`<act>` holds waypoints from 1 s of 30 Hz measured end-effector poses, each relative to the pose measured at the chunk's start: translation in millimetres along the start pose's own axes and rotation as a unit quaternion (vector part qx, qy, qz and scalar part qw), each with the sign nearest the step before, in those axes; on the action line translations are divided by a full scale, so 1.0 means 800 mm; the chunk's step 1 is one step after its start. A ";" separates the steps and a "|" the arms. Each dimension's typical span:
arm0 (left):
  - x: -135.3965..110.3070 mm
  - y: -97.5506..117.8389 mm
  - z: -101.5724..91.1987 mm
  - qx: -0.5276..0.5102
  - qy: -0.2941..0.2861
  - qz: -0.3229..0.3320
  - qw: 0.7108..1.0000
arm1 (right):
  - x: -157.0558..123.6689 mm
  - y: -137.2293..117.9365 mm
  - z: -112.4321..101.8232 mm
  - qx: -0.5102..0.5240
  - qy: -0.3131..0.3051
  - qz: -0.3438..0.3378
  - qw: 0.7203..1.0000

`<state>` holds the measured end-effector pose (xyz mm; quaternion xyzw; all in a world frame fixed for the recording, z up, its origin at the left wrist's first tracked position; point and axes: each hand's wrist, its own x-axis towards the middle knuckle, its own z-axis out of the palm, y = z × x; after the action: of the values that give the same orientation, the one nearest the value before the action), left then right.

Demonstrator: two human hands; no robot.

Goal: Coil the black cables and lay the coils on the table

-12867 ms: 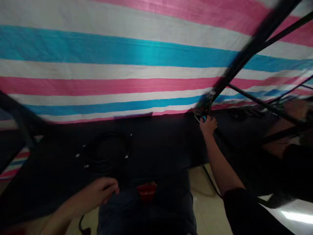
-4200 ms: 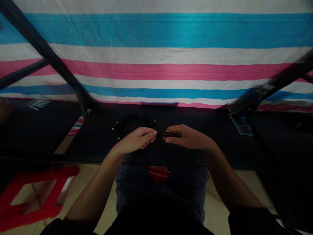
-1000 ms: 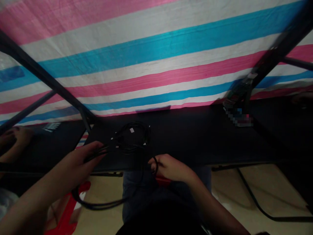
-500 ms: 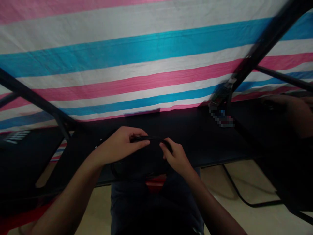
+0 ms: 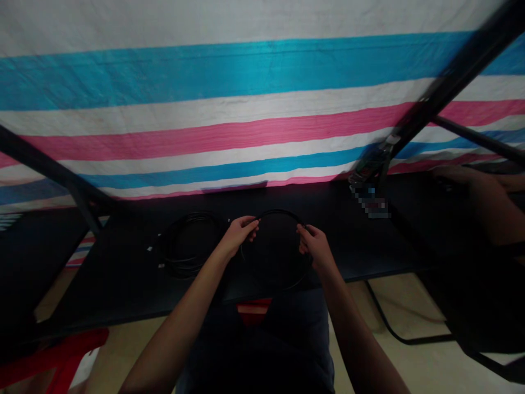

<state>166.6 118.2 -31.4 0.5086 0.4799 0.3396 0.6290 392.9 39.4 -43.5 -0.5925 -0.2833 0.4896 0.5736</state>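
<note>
A loop of black cable is stretched between my two hands over the dark tabletop. My left hand pinches the loop on its left side, thumb against fingers. On the opposite side my right hand is closed round the same cable. The lower part of the loop hangs toward my lap and is hard to make out against the black. Left of my left hand, a coil of black cable lies flat on the table, with small white bits beside it.
A clear bottle leans by a black metal post at the back right. Another person's hand rests on the table at far right. Striped sheeting hangs behind. A red stool stands at lower left.
Both hands have moved right and spread apart, opening the cable into a wider loop. The coil on the left, earlier mostly behind my left hand, is now visible.
</note>
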 end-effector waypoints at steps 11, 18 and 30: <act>0.051 -0.053 0.019 0.079 0.172 0.130 0.973 | 0.072 0.015 -0.028 -0.152 0.078 -0.076 0.982; 0.047 -0.059 0.021 0.163 0.179 0.188 0.952 | 0.090 0.028 -0.046 -0.306 0.113 -0.159 0.932; 0.027 -0.059 0.015 0.268 0.142 0.226 0.926 | 0.087 0.049 -0.052 -0.426 0.131 -0.259 0.857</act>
<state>181.5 122.3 -82.6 0.6997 0.5095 0.4002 0.3011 446.5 77.8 -104.3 -0.7426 -0.5299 0.0725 0.4030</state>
